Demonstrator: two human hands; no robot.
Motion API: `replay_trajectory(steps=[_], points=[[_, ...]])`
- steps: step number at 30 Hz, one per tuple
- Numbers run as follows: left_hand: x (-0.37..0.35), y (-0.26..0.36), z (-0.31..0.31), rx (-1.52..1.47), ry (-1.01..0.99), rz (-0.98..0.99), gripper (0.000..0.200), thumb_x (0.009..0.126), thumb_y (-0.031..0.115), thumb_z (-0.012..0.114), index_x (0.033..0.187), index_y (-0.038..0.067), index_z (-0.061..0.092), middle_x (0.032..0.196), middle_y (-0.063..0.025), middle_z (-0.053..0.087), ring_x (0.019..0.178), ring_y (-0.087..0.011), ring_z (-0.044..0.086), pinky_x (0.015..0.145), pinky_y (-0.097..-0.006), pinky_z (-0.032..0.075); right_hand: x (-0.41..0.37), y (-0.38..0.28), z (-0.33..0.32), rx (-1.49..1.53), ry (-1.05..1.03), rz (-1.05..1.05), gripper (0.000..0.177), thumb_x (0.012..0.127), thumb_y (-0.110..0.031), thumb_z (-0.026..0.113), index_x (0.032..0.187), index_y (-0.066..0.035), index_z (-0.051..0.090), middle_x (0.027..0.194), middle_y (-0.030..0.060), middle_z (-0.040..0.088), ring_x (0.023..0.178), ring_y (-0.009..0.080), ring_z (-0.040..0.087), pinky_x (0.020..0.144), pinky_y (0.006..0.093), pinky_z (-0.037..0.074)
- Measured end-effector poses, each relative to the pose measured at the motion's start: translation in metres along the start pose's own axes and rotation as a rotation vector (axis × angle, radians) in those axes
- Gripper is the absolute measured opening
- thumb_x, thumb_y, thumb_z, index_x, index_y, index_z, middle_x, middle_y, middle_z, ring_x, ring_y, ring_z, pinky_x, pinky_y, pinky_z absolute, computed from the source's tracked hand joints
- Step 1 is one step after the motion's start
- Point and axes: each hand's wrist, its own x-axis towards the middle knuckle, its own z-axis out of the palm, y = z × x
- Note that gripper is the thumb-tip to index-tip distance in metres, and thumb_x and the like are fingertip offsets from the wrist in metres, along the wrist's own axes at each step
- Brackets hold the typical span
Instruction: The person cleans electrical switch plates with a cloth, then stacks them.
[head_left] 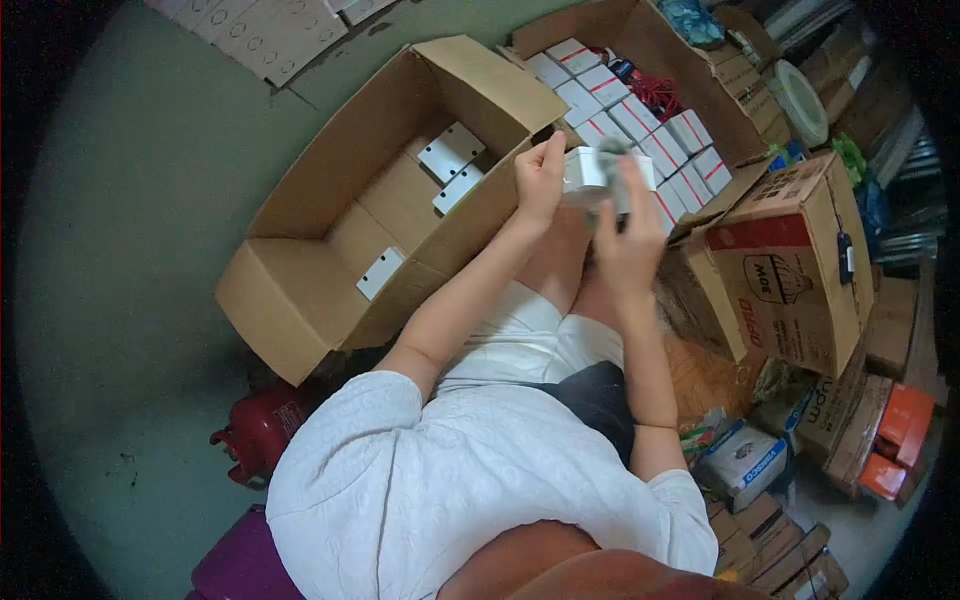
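My left hand (541, 182) is closed on the near end of a white box (586, 170), held up above my lap. Against the box's other end, my right hand (632, 238) presses a grey-green cloth (612, 152); its fingers are partly smeared by motion. To the left, a long open cardboard carton (330, 190) holds several white boxes with dark round holes, such as this white box with holes (451, 152). Beyond my hands, another open carton (722, 105) holds rows of small white boxes with red stripes (633, 118).
Red wires (657, 95) lie in the far carton. A printed cardboard box (780, 265) stands at right, with more cartons and orange boxes (905, 425) behind it. A red gas cylinder (262, 432) and a purple object (245, 565) are at lower left.
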Motion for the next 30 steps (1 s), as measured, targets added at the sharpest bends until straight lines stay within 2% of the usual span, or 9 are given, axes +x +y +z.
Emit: replay_trajectory(steps=[2,5,6,9,14,21,27,29,30], points=[[-0.005,0.002,0.005,0.012,0.006,-0.006,0.047,0.1,0.027,0.055,0.058,0.008,0.047,0.057,0.0094,0.04,0.053,-0.0016,0.032,0.047,-0.0243,0.024,-0.002,-0.028,-0.003,0.039,-0.126,-0.029,0.052,0.084,-0.005,0.064,0.134,-0.003,0.052,0.136,0.0177,0.055,0.119,0.0359,0.057,0.098,0.0432,0.047],[0.001,0.012,0.002,-0.024,0.049,-0.088,0.048,0.1,0.027,0.054,0.057,0.008,0.044,0.058,0.0093,0.04,0.055,-0.002,0.032,0.048,-0.0246,0.025,0.006,-0.007,-0.002,-0.026,-0.125,-0.059,0.053,0.083,-0.006,0.066,0.134,-0.003,0.053,0.138,0.017,0.054,0.118,0.0353,0.057,0.098,0.0422,0.047],[0.008,0.004,-0.006,-0.016,0.082,-0.01,0.047,0.1,0.027,0.054,0.058,0.007,0.045,0.058,0.009,0.04,0.055,-0.0021,0.032,0.048,-0.0244,0.025,0.01,0.01,0.001,-0.105,-0.06,-0.073,0.056,0.079,-0.006,0.069,0.133,0.001,0.053,0.139,0.0198,0.052,0.11,0.0364,0.059,0.095,0.0437,0.048],[0.016,0.015,-0.01,-0.008,0.103,0.077,0.047,0.101,0.027,0.054,0.059,0.007,0.045,0.059,0.0085,0.042,0.058,-0.0017,0.032,0.049,-0.0242,0.026,0.024,0.017,-0.007,-0.172,0.001,-0.068,0.055,0.08,-0.006,0.069,0.132,0.001,0.054,0.138,0.0202,0.052,0.11,0.0365,0.059,0.095,0.0432,0.048],[0.02,0.012,-0.01,0.023,0.039,0.037,0.045,0.101,0.026,0.052,0.06,0.008,0.046,0.06,0.0083,0.042,0.057,-0.0019,0.033,0.05,-0.0237,0.027,0.012,-0.022,0.0,0.095,-0.12,-0.13,0.068,0.071,-0.001,0.071,0.136,0.0,0.05,0.143,0.0197,0.047,0.108,0.0379,0.06,0.094,0.0427,0.048],[0.015,0.037,-0.014,-0.009,0.081,0.018,0.044,0.1,0.029,0.053,0.065,0.005,0.057,0.063,0.0048,0.052,0.057,-0.0029,0.04,0.051,-0.0234,0.033,0.024,0.009,-0.005,0.007,-0.047,0.009,0.062,0.077,0.0,0.067,0.137,-0.003,0.051,0.142,0.0147,0.05,0.118,0.0358,0.057,0.098,0.0413,0.047],[0.009,0.035,-0.001,-0.011,0.062,0.031,0.041,0.102,0.027,0.051,0.068,0.004,0.056,0.064,0.006,0.05,0.059,-0.0022,0.039,0.051,-0.0235,0.031,0.016,-0.016,-0.004,0.126,-0.186,-0.098,0.065,0.076,0.0,0.067,0.138,-0.001,0.049,0.142,0.0178,0.049,0.119,0.0367,0.057,0.098,0.0409,0.048],[0.009,0.033,-0.01,-0.021,0.112,0.091,0.043,0.102,0.027,0.05,0.065,0.006,0.053,0.063,0.007,0.047,0.059,-0.0017,0.037,0.051,-0.0235,0.03,0.017,0.008,0.001,0.011,-0.002,-0.026,0.065,0.077,0.0,0.067,0.139,0.0,0.048,0.14,0.0205,0.05,0.117,0.0378,0.058,0.098,0.0411,0.048],[0.007,0.042,-0.011,-0.013,0.094,0.091,0.044,0.103,0.03,0.049,0.065,0.008,0.05,0.063,0.0069,0.046,0.059,-0.002,0.037,0.051,-0.0233,0.03,0.022,0.016,0.002,-0.036,0.08,-0.046,0.063,0.08,-0.002,0.063,0.141,-0.002,0.047,0.138,0.0181,0.054,0.095,0.026,0.065,0.088,0.0376,0.051]])
